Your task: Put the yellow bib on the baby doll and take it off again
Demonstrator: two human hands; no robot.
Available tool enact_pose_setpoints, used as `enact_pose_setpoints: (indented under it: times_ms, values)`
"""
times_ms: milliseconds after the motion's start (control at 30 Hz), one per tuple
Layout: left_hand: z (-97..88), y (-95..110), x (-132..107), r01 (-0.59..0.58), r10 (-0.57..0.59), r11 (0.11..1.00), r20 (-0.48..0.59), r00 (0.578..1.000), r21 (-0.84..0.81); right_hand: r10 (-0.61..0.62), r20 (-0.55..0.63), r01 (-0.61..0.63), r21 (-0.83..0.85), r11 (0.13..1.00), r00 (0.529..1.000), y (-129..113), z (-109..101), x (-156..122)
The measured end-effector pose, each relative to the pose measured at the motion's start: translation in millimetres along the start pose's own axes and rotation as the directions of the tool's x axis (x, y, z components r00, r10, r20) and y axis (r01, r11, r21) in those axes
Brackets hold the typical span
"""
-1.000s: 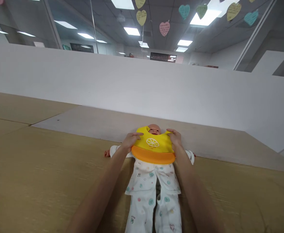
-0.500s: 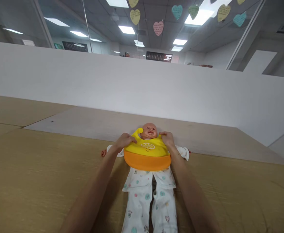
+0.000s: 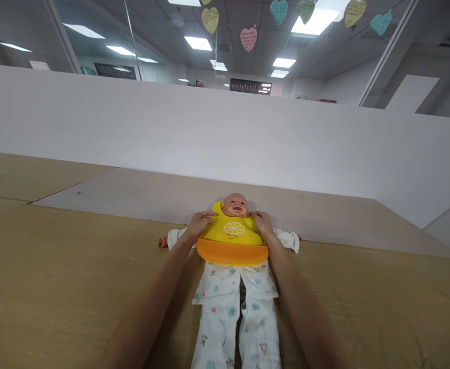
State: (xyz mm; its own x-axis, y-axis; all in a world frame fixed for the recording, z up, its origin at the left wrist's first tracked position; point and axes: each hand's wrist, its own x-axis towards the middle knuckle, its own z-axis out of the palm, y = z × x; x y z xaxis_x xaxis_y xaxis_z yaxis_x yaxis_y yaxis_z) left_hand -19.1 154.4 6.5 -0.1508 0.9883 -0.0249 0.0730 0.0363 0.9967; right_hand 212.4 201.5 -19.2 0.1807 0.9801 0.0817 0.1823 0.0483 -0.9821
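Note:
A baby doll (image 3: 235, 206) lies on its back, head away from me, in white patterned clothes (image 3: 219, 307). Over its chest lies a yellow bib (image 3: 217, 230) with a white citrus slice print and an orange catch pocket (image 3: 232, 252) along its lower edge. My left hand (image 3: 200, 223) grips the bib's left edge near the shoulder. On the other side, my right hand (image 3: 262, 222) pinches the bib's upper right edge beside the doll's neck. The strap end at the upper left stands up by the doll's head. Both thumbs are partly hidden.
Beneath the doll is a wood-coloured tabletop (image 3: 75, 277), with a greyish panel (image 3: 151, 192) behind it. A white partition (image 3: 209, 133) rises at the back, topped by glass with heart-shaped notes (image 3: 249, 39). The doll's arms stretch out to both sides.
The bib now lies flatter and a little lower on the doll's chest. Both hands stay at its upper edges; my left hand has shifted slightly. The camera view has moved a little.

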Motion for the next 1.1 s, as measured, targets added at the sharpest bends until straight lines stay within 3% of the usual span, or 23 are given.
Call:
enact_pose_setpoints:
  times_ms: [233,333,433,567,867,967,1100]
  values:
    - [5.3,-13,12,0.110,-0.113,0.962,0.003,0.994,-0.249,0.051,0.044,-0.056,0.110,0.992,0.998,-2,3,-1]
    - [7.7,-12,15,0.172,-0.149,0.925,0.093,0.984,-0.340,0.059,0.081,-0.071,0.146,0.987,0.995,-2,3,0]
    - [9.0,-10,18,0.230,-0.168,0.911,0.203,0.965,-0.341,0.068,0.121,-0.088,0.166,0.982,0.990,-2,2,0]
    - [9.7,-11,24,0.214,-0.173,0.925,0.153,0.973,-0.314,0.073,0.159,-0.101,0.173,0.980,0.985,-2,-1,1]
    - [9.9,-4,25,0.368,-0.260,0.856,0.313,0.913,-0.364,0.073,0.199,-0.109,0.175,0.979,0.977,-1,-2,1]
    - [9.7,-3,28,0.396,-0.227,0.825,0.405,0.886,-0.403,0.055,0.197,-0.089,0.168,0.982,0.979,-4,-2,-1]
    - [11.5,-7,37,0.384,-0.178,0.802,0.431,0.885,-0.457,0.028,0.220,-0.070,0.184,0.980,0.975,0,0,1]
